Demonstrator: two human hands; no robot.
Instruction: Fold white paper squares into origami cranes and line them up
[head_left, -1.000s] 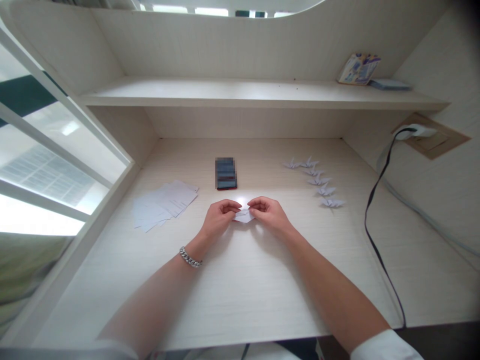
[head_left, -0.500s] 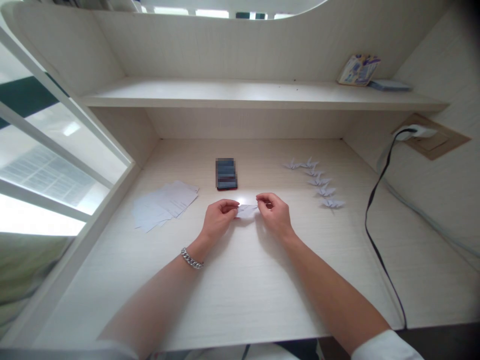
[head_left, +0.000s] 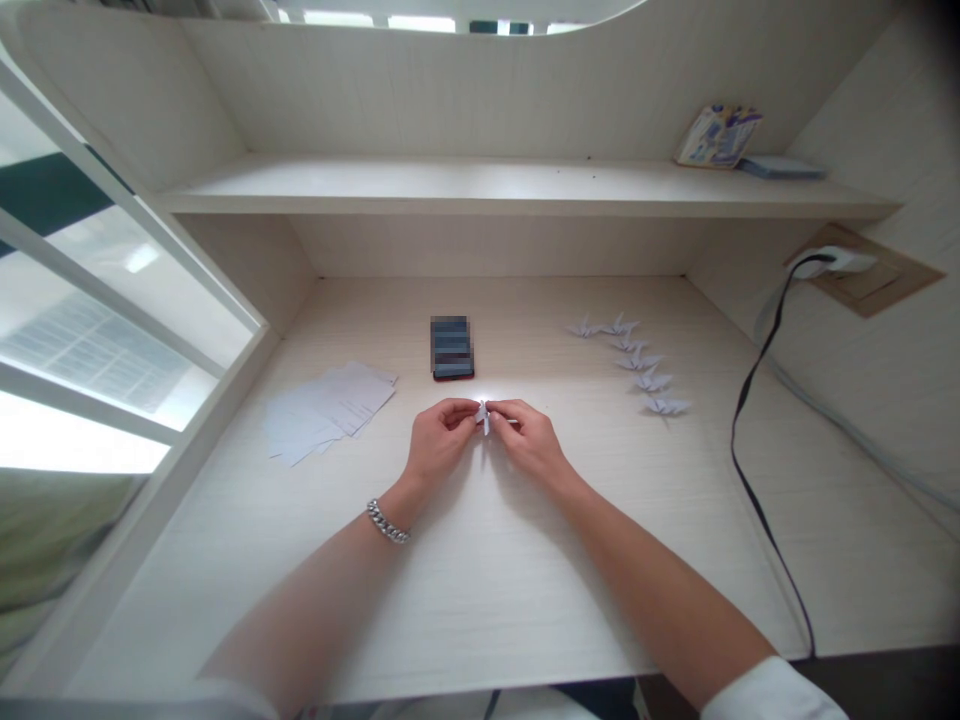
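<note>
Between my two hands is a small folded piece of white paper (head_left: 484, 418), held a little in front of the phone. My left hand (head_left: 442, 436) pinches its left side between thumb and fingers. On the other side, my right hand (head_left: 531, 436) pinches it too, with the fingertips of both hands close together. Much of the paper is hidden by the fingers. To the left lies a fanned stack of white paper sheets (head_left: 330, 408). Several folded paper cranes (head_left: 651, 382) stand in a loose line on the right.
A dark phone (head_left: 452, 348) lies on the desk (head_left: 495, 600) beyond my hands. A black cable (head_left: 739, 440) runs from the wall socket (head_left: 862, 270) down the right side. The shelf (head_left: 450, 185) above holds a small colourful box (head_left: 718, 137) and a flat blue item (head_left: 781, 168).
My right hand has moved left, close to my left hand. The paper, spread flat between them before, now shows as a narrow folded shape. My left hand has barely moved.
</note>
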